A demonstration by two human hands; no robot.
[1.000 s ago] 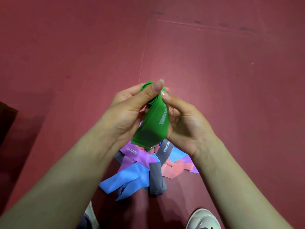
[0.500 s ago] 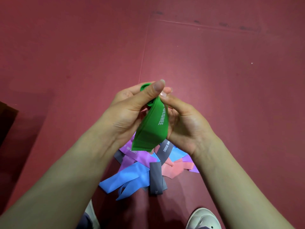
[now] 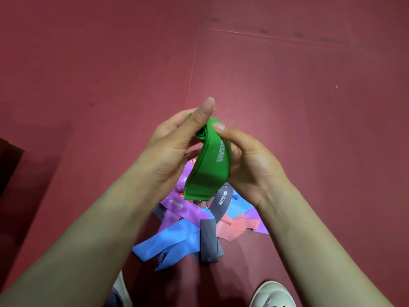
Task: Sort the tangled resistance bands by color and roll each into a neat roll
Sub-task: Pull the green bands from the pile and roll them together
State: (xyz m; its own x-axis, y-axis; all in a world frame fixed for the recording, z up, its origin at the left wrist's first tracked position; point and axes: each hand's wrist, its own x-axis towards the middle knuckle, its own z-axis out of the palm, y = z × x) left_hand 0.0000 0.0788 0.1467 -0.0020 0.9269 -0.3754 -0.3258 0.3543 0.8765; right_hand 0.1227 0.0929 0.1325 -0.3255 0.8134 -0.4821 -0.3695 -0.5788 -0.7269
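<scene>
Hands meet over the red floor point(image 3: 309, 107), both grasping the green band point(image 3: 208, 171), which is held in the air above a heap of other bands. The left hand point(image 3: 174, 147) has its fingers curled round the band's upper end, where the strip is wound into a small coil. Only the coil's edge shows, and the thumb stands up past it. The right hand point(image 3: 250, 160) pinches the same end from the other side with its thumb on top, and its fingers are hidden behind the strip. The loose tail hangs down between the wrists. White lettering on it reads "DEGREE" – the start is covered by the right thumb. Below, the heap lies tangled: a purple band point(image 3: 188, 209) and a grey band point(image 3: 208, 240) both show "ONE DEGREE", with a blue band point(image 3: 168, 242) and a pink band point(image 3: 230, 229) among them. The green tail and both forearms cover part of the heap, so how many bands it holds cannot be told. A pale shoe point(image 3: 272, 293) is cut off by the lower edge, and a dark shape point(image 3: 8, 165) at the left edge is too cropped to make out.
</scene>
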